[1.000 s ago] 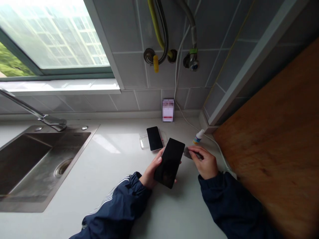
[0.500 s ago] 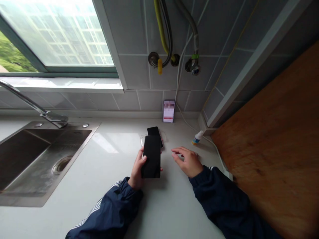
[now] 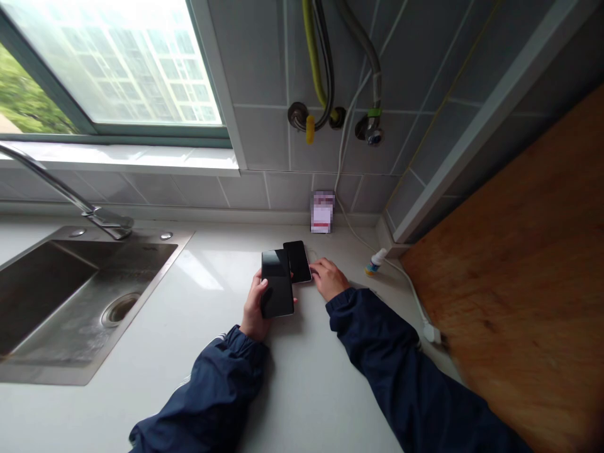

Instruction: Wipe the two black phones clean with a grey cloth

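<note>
My left hand [image 3: 255, 308] holds a black smartphone [image 3: 277, 292], its dark screen facing up, thumb along the left edge and fingertips showing at the right edge. Just behind it is a second, smaller black phone [image 3: 297, 261] with a light edge; the held phone hides its lower left part. My right hand [image 3: 329, 278] has its bent fingers closed at the right edge of this second phone. Hidden from view is how far the fingers reach under it. A small white-capped bottle [image 3: 376, 262] stands right of my right hand.
Against the tiled wall leans a pixelated upright card or screen [image 3: 322, 212]. A white cable [image 3: 355, 236] runs down the wall and across the counter to a white plug [image 3: 431, 333]. At left is a steel sink [image 3: 155, 302] with a faucet [image 3: 111, 221]; a wooden panel [image 3: 514, 283] borders the right.
My right hand has moved left and forward to the second phone's edge. The phone in my left hand has shifted slightly left and up, uncovering more of the other phone.
</note>
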The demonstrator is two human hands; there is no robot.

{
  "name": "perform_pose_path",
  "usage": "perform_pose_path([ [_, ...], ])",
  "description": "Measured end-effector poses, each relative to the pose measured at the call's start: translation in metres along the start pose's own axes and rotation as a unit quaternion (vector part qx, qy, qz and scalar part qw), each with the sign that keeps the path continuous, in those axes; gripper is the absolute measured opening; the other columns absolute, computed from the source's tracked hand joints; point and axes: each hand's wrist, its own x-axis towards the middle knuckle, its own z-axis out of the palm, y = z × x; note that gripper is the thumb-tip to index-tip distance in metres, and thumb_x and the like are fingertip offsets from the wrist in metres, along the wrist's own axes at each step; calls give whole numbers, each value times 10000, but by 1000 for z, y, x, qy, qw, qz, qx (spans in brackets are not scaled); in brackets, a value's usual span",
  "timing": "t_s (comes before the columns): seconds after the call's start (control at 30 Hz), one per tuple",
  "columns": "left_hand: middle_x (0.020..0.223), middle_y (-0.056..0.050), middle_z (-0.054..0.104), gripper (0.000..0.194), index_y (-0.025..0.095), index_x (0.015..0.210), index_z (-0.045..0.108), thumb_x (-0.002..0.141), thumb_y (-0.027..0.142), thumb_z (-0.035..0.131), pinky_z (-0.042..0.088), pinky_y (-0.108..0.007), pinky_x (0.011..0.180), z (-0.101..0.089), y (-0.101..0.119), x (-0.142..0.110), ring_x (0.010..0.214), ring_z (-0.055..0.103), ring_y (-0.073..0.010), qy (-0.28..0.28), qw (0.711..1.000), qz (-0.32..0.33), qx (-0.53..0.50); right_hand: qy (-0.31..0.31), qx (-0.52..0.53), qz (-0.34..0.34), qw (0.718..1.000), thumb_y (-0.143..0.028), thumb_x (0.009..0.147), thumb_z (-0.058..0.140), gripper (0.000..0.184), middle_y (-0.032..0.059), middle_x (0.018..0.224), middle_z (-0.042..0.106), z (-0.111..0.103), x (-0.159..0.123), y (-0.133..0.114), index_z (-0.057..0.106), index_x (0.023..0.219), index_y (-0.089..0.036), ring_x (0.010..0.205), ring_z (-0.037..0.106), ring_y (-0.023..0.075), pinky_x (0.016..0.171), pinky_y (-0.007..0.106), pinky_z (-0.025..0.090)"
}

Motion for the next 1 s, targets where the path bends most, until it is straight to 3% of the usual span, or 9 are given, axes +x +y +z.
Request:
perform_pose_path([
  [0.2, 1185, -96, 688, 629, 282, 1464, 391, 890, 429, 604, 619, -421, 761, 0, -1, 2, 961, 695, -243, 3, 1000, -12, 1, -11, -17, 0, 1000, -350, 986, 579, 260, 81, 1230, 628, 2, -8, 5, 618, 1191, -194, 1023, 646, 187, 890, 390, 564],
  [0.37, 1168, -99, 693, 567, 283, 1440, 451, 908, 426, 585, 625, -408, 712, -2, -2, 3, 934, 709, -266, -2, 999, -30, 24, -12, -37, 0, 999, -331, 984, 584, 213, 67, 1152, 651, -6, -38, 0, 635, 1128, -181, 958, 653, 167, 843, 357, 571],
  [0.43, 1193, -92, 688, 559, 300, 1424, 481, 894, 423, 610, 626, -399, 704, -3, -2, 3, 948, 711, -276, 2, 998, -48, 35, -7, -42, -5, 999, -240, 976, 586, 109, 46, 1038, 661, -14, -54, -2, 660, 1013, -169, 915, 644, 159, 824, 342, 562],
  [0.5, 1236, -88, 676, 568, 292, 1406, 504, 871, 418, 649, 625, -389, 715, -2, -3, 4, 989, 703, -285, 13, 996, -61, 59, 0, -42, -14, 999, -92, 929, 570, 159, 64, 928, 651, -22, -71, -2, 695, 898, -186, 872, 636, 181, 797, 320, 554],
  [0.67, 1239, -120, 685, 666, 189, 1382, 510, 795, 368, 768, 595, -330, 799, 2, -7, 1, 1065, 679, -281, 43, 990, -56, 119, 20, -34, -28, 999, -42, 885, 558, 212, 59, 881, 629, -33, -102, 1, 702, 884, -197, 824, 626, 205, 759, 334, 548],
  [0.87, 1098, -113, 738, 934, 189, 1548, 254, 801, 398, 776, 559, -373, 913, -2, -18, -9, 1025, 704, -252, 17, 974, -86, 209, 35, -18, -49, 998, -38, 882, 550, 218, 48, 850, 606, -30, -117, 4, 693, 881, -202, 798, 607, 193, 732, 316, 525],
  [1.0, 1120, -125, 729, 996, 216, 1579, 169, 811, 476, 747, 586, -411, 852, -5, -18, -11, 986, 717, -269, 4, 955, -90, 283, 31, -9, -69, 997, -11, 864, 542, 242, 55, 851, 609, -32, -118, 11, 698, 889, -194, 783, 598, 190, 709, 312, 512],
])
